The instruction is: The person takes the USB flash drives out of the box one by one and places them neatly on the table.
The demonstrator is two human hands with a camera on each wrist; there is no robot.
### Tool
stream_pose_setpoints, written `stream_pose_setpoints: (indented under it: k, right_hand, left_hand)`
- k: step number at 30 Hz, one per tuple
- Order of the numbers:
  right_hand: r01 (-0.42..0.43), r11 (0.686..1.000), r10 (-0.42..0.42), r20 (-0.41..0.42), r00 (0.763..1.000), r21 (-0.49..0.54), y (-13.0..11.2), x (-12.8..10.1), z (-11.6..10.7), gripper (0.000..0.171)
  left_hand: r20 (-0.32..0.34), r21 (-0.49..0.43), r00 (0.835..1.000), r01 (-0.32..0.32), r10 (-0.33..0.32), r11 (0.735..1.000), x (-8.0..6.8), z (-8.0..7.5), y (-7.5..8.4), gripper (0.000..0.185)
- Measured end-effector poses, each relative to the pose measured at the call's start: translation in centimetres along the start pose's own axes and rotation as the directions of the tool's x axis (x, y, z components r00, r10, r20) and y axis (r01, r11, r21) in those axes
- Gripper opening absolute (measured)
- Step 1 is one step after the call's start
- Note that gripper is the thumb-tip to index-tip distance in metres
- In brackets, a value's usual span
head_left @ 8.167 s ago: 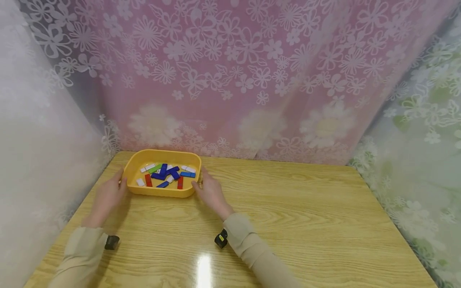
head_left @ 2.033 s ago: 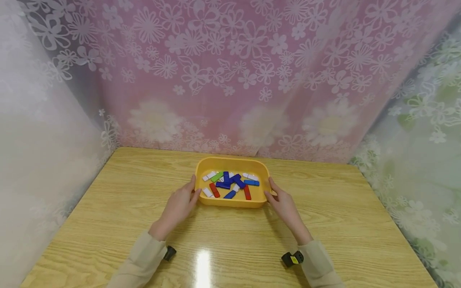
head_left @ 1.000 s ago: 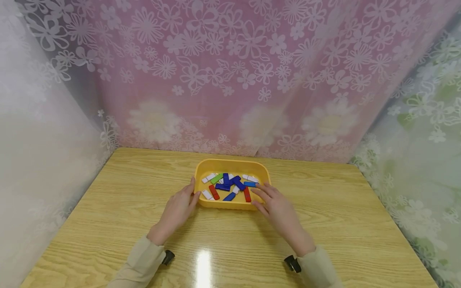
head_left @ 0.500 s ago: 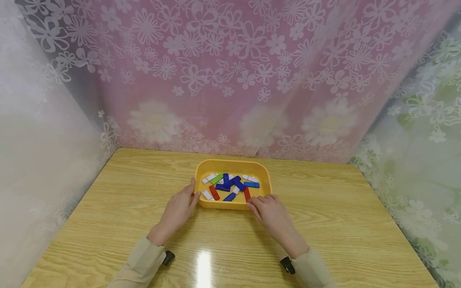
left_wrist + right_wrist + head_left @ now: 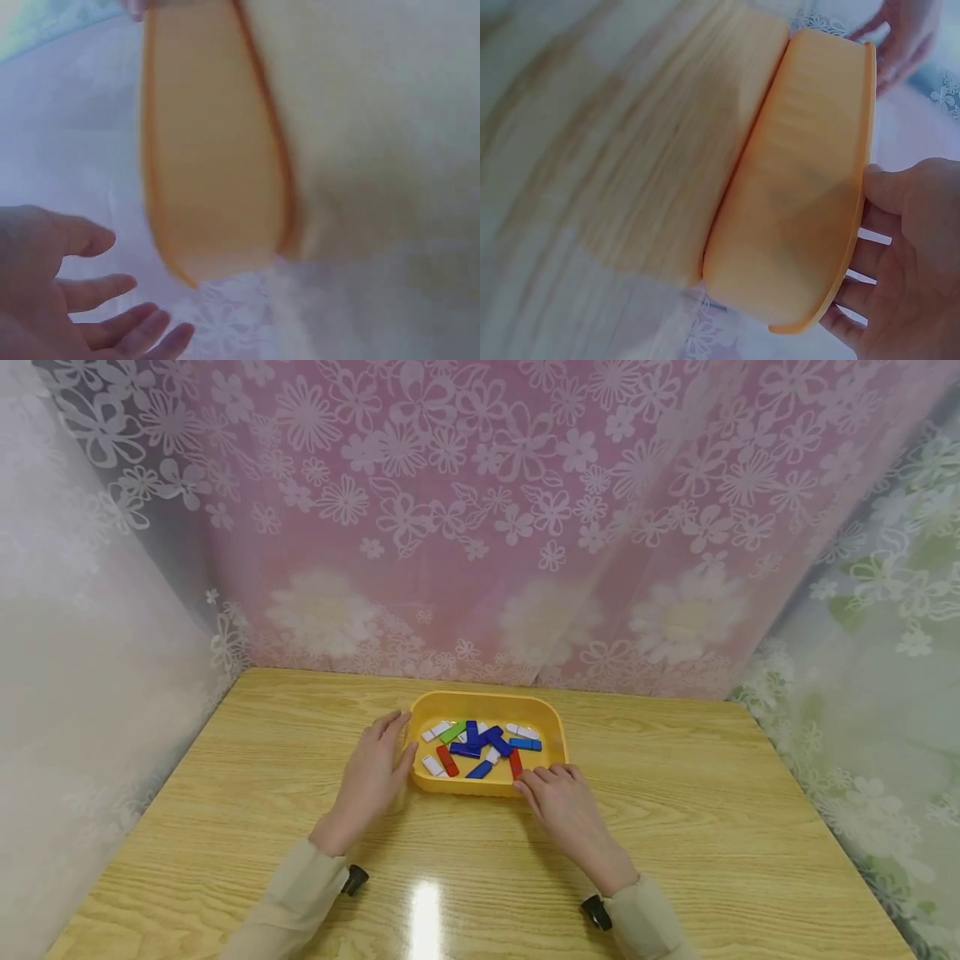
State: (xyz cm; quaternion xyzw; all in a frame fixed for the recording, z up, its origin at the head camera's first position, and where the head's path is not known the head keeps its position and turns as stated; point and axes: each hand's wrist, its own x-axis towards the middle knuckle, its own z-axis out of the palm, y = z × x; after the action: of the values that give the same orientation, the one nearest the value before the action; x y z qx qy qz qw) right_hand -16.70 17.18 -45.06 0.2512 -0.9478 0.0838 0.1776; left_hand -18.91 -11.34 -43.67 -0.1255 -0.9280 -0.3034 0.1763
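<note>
A yellow plastic tray (image 5: pixel 468 787) stands at the middle of the table. In it lie several USB sticks: blue (image 5: pixel 465 750), white (image 5: pixel 522 732), red (image 5: pixel 447 761) and green (image 5: pixel 453 732). My right hand (image 5: pixel 573 818) grips the rim at the near right corner; in the right wrist view the thumb is against the outer wall and the fingers (image 5: pixel 853 296) reach over the edge. Beside the tray's left end is my left hand (image 5: pixel 367 785), its fingers spread. The left wrist view shows those fingers (image 5: pixel 101 292) apart from the tray wall (image 5: pixel 214 150).
The wood-grain table (image 5: pixel 675 827) extends on both sides of the tray. A pink flowered curtain (image 5: pixel 487 527) hangs behind it, with pale curtains (image 5: pixel 892 693) at the sides. Each sleeve cuff carries a small black camera (image 5: pixel 596 912).
The tray came from the left to the table's middle, carried in both hands. Since then my right hand has shifted to its near right corner, and my left hand has let go.
</note>
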Motion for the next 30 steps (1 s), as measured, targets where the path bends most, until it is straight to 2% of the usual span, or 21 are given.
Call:
stream_pose_setpoints:
  k: [2, 5, 11, 17, 23, 30]
  right_hand:
    - [0.001, 1.0, -0.001, -0.003, 1.0, -0.011, 0.0, 0.0, 0.0, 0.016]
    - [0.003, 1.0, -0.003, -0.005, 1.0, -0.028, 0.0, 0.0, 0.0, 0.016]
    - [0.008, 0.999, -0.008, -0.018, 1.0, -0.044, 0.1, 0.0, -0.1, 0.017]
    - [-0.005, 0.999, 0.005, -0.01, 1.0, -0.034, 0.1, 0.0, 0.0, 0.018]
    - [-0.015, 0.999, 0.015, -0.008, 1.0, -0.037, -0.1, 0.0, 0.1, 0.018]
    - [-0.015, 0.999, 0.014, -0.011, 1.0, -0.044, -0.2, 0.1, 0.0, 0.019]
  left_hand:
    - [-0.04, -0.011, 0.999, -0.022, 0.022, 1.0, 0.8, -0.2, 0.6, 0.042]
    - [-0.041, -0.021, 0.998, -0.041, 0.04, 0.999, 2.1, -0.3, 1.6, 0.033]
    - [0.085, -0.012, 0.996, -0.032, 0.033, 0.999, 4.5, 0.6, 3.7, 0.024]
    - [0.214, 0.011, 0.977, -0.016, 0.014, 1.0, 5.9, 2.9, 4.4, 0.025]
    - [0.287, 0.074, 0.958, -0.008, -0.014, 0.997, 6.8, 5.3, 4.3, 0.033]
    - [0.336, 0.18, 0.941, -0.015, -0.047, 0.984, 7.0, 7.0, 4.2, 0.046]
